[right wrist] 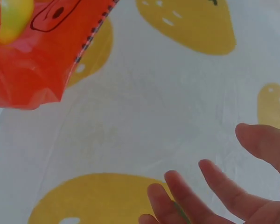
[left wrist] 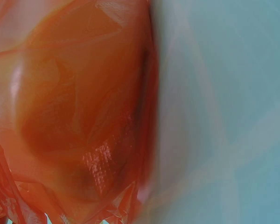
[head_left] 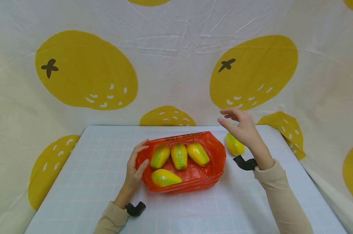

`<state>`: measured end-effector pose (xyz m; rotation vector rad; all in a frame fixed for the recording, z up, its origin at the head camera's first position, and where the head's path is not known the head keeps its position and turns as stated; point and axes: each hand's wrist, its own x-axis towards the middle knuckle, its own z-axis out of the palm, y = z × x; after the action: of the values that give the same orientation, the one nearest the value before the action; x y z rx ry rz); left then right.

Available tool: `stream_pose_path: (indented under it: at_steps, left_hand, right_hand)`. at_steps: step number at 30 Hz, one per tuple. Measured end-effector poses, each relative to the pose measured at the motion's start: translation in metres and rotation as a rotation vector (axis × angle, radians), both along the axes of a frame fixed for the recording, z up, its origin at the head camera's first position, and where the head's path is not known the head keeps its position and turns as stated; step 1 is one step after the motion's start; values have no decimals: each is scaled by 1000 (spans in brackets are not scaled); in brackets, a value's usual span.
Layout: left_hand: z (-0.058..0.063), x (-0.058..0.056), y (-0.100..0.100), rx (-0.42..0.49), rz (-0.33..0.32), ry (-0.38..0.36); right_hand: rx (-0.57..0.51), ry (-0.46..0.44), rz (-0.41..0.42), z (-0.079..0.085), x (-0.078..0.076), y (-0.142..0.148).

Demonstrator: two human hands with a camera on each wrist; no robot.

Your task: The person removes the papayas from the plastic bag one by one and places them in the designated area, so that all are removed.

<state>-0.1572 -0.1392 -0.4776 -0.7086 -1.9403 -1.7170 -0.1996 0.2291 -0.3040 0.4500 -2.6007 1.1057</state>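
A red plastic bag [head_left: 191, 188] lies with its mouth spread wide on the table. My left hand [head_left: 135, 165] grips the bag's left side, the thumb over the rim. Inside, several glossy yellow-green, mango-like fruits show: a row at the back and one fruit [head_left: 165, 177] lying sideways at the front left. Through the bag's film, a rounded fruit [left wrist: 79, 93] appears in the left wrist view. My right hand [head_left: 239, 126] hovers at the bag's back right with fingers apart and nothing held. Below it, another such fruit [head_left: 234, 145] lies outside the bag, partly hidden by the hand.
A pale checked cloth covers the table [head_left: 100, 152]. Behind it hangs a white curtain [head_left: 173, 78] printed with large yellow fruits. A black band [head_left: 246, 163] sits on the right wrist and another black band [head_left: 135, 209] on the left.
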Motion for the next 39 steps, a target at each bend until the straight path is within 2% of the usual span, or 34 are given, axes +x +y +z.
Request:
stream_pose_path:
  at_steps: [12,18,28,34,39]
  left_hand:
    - [-1,1,0,-6,7,-17]
    - [-1,0,0,0,-1,-15]
    - [-1,0,0,4,-2,-5]
    - [1,0,0,11,-8,2]
    - [1,0,0,14,-8,-4]
  right_hand:
    - [175,6,193,10,-5,-37]
    - [281,38,327,14,-9,-54]
    - [434,55,506,11,-13,-84]
    - [474,-42,602,-1,-8,-103]
    - [507,-117,637,-12,-1,-119]
